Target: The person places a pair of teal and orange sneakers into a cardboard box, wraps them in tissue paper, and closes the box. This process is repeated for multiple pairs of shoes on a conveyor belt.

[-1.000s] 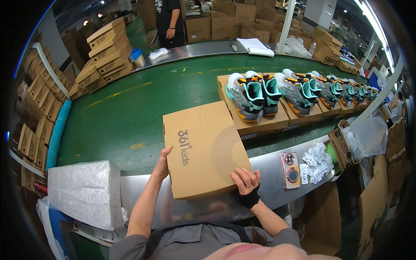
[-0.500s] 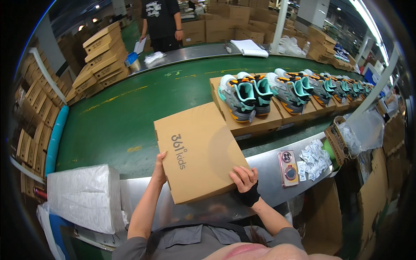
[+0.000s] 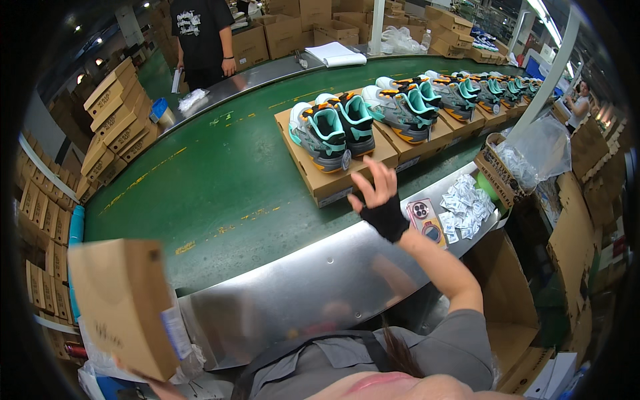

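Observation:
At the lower left, a closed brown cardboard shoebox (image 3: 120, 300) stands tilted on its side, blurred by motion. My left hand (image 3: 160, 388) grips its lower edge; most of the fingers are hidden under the box. My right hand (image 3: 377, 190), in a black fingerless wrist covering, reaches over the green belt with its fingers spread and nothing in them. Just beyond it, a pair of grey, mint and orange sneakers (image 3: 330, 133) sits on another shoebox (image 3: 300, 167). More such pairs on boxes run back to the right.
A metal ledge (image 3: 280, 293) borders the green conveyor belt (image 3: 207, 193). On it lie a phone (image 3: 427, 221) and a heap of small white packets (image 3: 469, 207), beside an open carton (image 3: 500, 170). Shoeboxes (image 3: 117, 123) are stacked at the far left. Across the belt stands a person (image 3: 202, 40).
The shoebox has swung from the middle to the lower left with my left hand. My right hand has let go of it and moved up toward the nearest sneakers. The view has shifted.

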`<state>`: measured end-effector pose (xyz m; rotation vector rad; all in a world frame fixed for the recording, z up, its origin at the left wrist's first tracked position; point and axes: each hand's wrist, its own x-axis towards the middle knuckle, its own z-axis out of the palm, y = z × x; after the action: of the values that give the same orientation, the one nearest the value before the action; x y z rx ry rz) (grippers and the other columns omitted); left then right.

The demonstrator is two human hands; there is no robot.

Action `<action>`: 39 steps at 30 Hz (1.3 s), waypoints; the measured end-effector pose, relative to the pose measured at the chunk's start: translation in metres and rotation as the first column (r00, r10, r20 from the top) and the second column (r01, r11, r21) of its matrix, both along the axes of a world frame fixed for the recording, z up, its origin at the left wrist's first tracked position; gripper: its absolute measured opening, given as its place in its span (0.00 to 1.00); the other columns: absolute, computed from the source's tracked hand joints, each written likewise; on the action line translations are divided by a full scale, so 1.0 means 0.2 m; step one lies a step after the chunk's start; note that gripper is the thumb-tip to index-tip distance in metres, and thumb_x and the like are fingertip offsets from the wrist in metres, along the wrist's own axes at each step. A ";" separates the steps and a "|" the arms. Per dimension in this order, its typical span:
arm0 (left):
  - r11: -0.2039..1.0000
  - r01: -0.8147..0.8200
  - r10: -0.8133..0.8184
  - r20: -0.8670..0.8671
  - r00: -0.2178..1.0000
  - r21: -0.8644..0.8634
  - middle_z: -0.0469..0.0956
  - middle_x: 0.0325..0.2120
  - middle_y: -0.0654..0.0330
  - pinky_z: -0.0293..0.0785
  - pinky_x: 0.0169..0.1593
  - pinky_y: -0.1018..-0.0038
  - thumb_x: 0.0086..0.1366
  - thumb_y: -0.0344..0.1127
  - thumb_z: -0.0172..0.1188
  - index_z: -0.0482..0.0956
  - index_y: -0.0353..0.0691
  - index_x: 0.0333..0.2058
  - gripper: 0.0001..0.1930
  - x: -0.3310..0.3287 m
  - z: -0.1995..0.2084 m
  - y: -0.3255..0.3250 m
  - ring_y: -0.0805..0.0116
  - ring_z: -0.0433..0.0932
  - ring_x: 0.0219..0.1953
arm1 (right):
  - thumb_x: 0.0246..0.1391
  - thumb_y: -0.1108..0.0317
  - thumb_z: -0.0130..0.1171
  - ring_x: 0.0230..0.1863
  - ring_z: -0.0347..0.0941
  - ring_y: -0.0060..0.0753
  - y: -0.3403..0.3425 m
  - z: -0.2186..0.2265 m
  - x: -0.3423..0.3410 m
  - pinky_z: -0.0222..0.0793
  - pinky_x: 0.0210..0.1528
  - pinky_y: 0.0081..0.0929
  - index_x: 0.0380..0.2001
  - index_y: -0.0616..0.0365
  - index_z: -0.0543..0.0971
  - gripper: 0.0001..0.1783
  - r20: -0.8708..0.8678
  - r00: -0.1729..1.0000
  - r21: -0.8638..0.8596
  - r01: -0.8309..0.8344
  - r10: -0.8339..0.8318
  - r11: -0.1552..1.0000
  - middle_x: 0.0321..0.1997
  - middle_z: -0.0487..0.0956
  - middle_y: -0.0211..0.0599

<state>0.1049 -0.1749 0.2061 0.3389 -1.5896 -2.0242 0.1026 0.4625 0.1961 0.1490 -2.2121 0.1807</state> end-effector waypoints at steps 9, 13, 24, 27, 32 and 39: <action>0.655 -0.744 0.751 0.230 0.619 -0.135 0.70 0.45 0.51 0.72 0.41 0.68 0.58 0.51 0.50 0.68 0.33 0.45 0.26 0.52 -0.02 -0.42 0.61 0.73 0.41 | 0.29 0.44 0.65 0.58 0.50 0.58 0.17 0.17 -0.51 0.35 0.54 0.69 0.43 0.42 0.73 0.33 0.559 0.759 0.104 0.336 -0.334 0.936 0.60 0.51 0.55; 0.501 -0.850 0.842 0.324 0.432 -0.166 0.69 0.45 0.50 0.71 0.42 0.67 0.57 0.50 0.50 0.67 0.33 0.45 0.26 0.72 -0.10 -0.42 0.60 0.72 0.42 | 0.31 0.42 0.63 0.56 0.54 0.60 0.14 0.31 -0.49 0.31 0.53 0.73 0.44 0.43 0.73 0.33 0.644 0.672 0.252 0.264 -0.365 0.931 0.55 0.59 0.59; 0.899 -0.352 0.381 0.070 0.922 -0.259 0.69 0.45 0.53 0.70 0.36 0.71 0.58 0.40 0.53 0.57 0.42 0.55 0.27 0.12 -0.36 -0.62 0.62 0.74 0.37 | 0.32 0.34 0.56 0.48 0.63 0.41 0.15 0.28 -0.58 0.43 0.54 0.52 0.37 0.41 0.78 0.31 0.652 0.744 0.126 0.085 -0.147 0.988 0.40 0.73 0.42; 0.860 -0.045 0.157 0.180 0.971 -0.508 0.70 0.39 0.58 0.69 0.31 0.78 0.61 0.32 0.48 0.55 0.40 0.56 0.24 -0.11 -0.19 0.20 0.71 0.74 0.32 | 0.28 0.38 0.61 0.44 0.63 0.39 0.16 0.12 -0.46 0.46 0.52 0.44 0.28 0.43 0.79 0.26 0.358 0.921 0.085 0.135 -0.157 0.987 0.34 0.71 0.40; 0.708 0.349 -0.281 0.209 0.937 -0.614 0.66 0.45 0.56 0.67 0.40 0.78 0.60 0.31 0.52 0.61 0.38 0.53 0.22 -0.20 -0.04 0.87 0.73 0.69 0.39 | 0.27 0.47 0.64 0.40 0.65 0.46 -0.04 0.22 -0.03 0.56 0.44 0.43 0.22 0.47 0.74 0.20 0.414 0.885 0.056 -0.260 0.214 0.964 0.33 0.70 0.41; 0.347 0.356 -0.593 0.091 0.800 -0.868 0.67 0.47 0.54 0.66 0.46 0.71 0.59 0.34 0.53 0.70 0.34 0.45 0.16 -0.29 0.10 1.55 0.66 0.68 0.45 | 0.27 0.61 0.57 0.39 0.68 0.45 -0.45 0.00 0.36 0.51 0.51 0.58 0.18 0.53 0.72 0.11 0.305 0.500 0.051 -0.858 0.810 0.511 0.35 0.71 0.50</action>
<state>0.0470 0.1359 0.2267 -0.8507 -2.4714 -1.2008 0.1739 0.3724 0.1958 1.4259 -2.1982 0.5418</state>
